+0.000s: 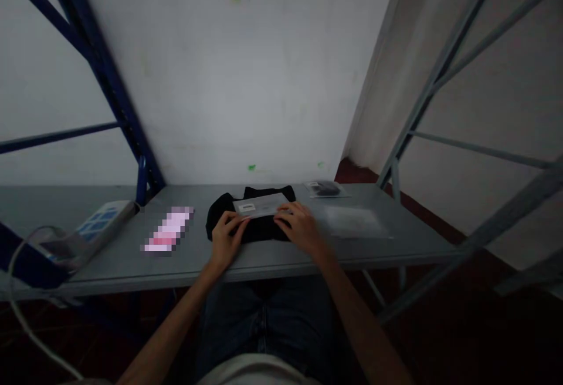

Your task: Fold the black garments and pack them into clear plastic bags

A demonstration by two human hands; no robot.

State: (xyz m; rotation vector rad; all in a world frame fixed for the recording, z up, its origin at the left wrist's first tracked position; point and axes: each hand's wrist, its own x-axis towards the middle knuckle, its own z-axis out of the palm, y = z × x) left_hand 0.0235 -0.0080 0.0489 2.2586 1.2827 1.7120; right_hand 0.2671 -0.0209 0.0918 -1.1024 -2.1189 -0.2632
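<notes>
In the head view a flat, translucent plastic packet point(263, 206) with a small white label lies over a folded black cloth item point(259, 232). The lower left edge of the packet is pinched between the thumb and fingers of my left hand point(227, 238). My right hand point(301, 226) grips its right end, fingers bent over the edge. What the packet contains cannot be made out. The black cloth spreads out beneath both hands; its exact kind is unclear.
All this rests on a grey metal shelf point(413, 241). To the right are a clear plastic bag point(356, 222) and a packet with something dark point(326, 189). A blurred-out pink phone-like thing point(169, 229) and a white power strip point(103, 220) lie left. Blue uprights point(109, 85) flank the shelf.
</notes>
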